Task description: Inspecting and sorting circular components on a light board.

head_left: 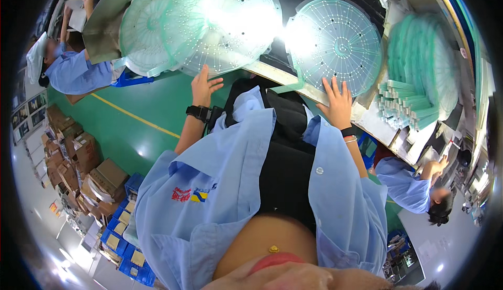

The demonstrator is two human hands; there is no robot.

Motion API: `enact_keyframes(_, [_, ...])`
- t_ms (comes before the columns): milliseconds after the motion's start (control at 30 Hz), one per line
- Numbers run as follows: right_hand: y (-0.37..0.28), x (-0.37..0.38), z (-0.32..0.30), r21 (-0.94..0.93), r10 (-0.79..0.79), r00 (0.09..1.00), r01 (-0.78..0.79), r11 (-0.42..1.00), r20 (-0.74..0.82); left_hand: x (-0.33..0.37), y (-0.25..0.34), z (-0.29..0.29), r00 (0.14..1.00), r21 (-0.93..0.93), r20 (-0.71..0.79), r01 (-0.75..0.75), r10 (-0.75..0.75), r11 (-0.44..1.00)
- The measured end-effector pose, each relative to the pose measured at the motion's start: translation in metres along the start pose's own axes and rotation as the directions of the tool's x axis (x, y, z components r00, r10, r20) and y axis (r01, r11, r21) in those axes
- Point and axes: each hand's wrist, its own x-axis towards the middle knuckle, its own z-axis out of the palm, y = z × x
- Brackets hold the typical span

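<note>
My left hand [206,89] has its fingers apart at the near rim of a round translucent greenish sheet [230,54]. Its fingertips reach this rim, though contact is unclear. My right hand [336,103] is open, fingers spread over the near edge of another round translucent sheet [335,44] patterned with rings, radiating lines and dots. A narrow strip [293,86] runs off toward the near side between my hands. Bright glare hides part of both sheets. Behind the left sheet, another pale green round sheet [141,33] partly shows.
On the right stands a thick stack of similar green sheets [411,54], their strip ends [403,104] bunched toward me. One co-worker [78,72] is at far left, another [411,180] at lower right. Cardboard boxes [78,154] and blue bins [118,237] line the left floor.
</note>
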Motion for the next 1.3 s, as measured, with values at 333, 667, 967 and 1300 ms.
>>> enact_keyframes(333, [0.005, -0.024, 0.026, -0.106, -0.098, 0.993, 0.090, 0.990, -0.067, 0.010, -0.013, 0.013, 0.999, 0.036, 0.037, -0.016, 0.015, 0.999])
enact_keyframes(667, [0.008, -0.024, 0.027, -0.090, -0.075, 0.997, 0.073, 0.993, -0.023, 0.013, -0.016, 0.031, 0.998, 0.040, 0.062, 0.023, -0.026, 0.999])
enact_keyframes(967, [0.013, -0.014, 0.045, -0.136, -0.107, 0.994, 0.107, 0.985, 0.008, 0.018, -0.019, 0.028, 0.999, 0.035, 0.022, 0.036, -0.036, 0.999])
enact_keyframes(1300, [-0.018, 0.028, 0.031, -0.070, -0.061, 0.988, 0.072, 0.995, 0.142, 0.077, 0.039, -0.115, 0.760, -0.058, -0.536, -0.467, 0.368, 0.882])
